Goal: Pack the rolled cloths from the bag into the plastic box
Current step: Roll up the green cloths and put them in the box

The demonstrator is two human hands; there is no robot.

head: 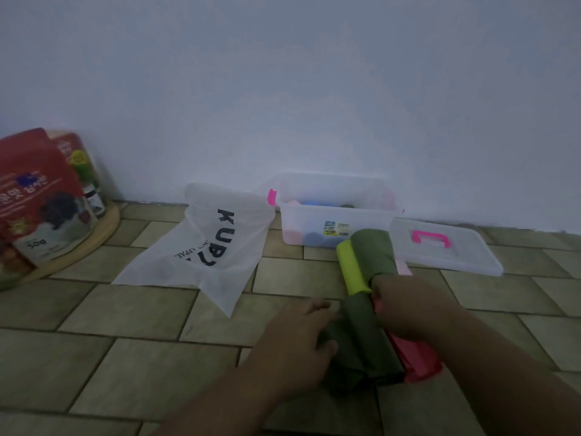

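At the left edge, glossy red packets (41, 196) stand on a round wooden tray (105, 226), well clear of the work. Next comes the bag (213, 240), thin and milky with black lettering, lying flat and limp on the tiled floor (125, 309); it looks emptied. In the lower middle, the left hand (292, 341) holds a dark roll (361, 341), fingers bent over its near side and thumb pressed on top. That soft, matte roll already looks slack and creased, so any tug from one end could unwind it. Above it lie a smooth lime roll (352, 269) and a thicker olive roll (374, 250), touching side by side. The clear box (333, 209), rigid plastic with pink catches, sits against the wall in the upper middle, with blue and pink cloths showing inside. The right hand (405, 306) curls tightly round the olive roll's lower end; gripped only there, the far end may droop, or drag the lime roll with it. A pink cloth (418, 357) lies under that wrist and could snag. Furthest right, the clear lid (465, 256) rests flat just beside the box.
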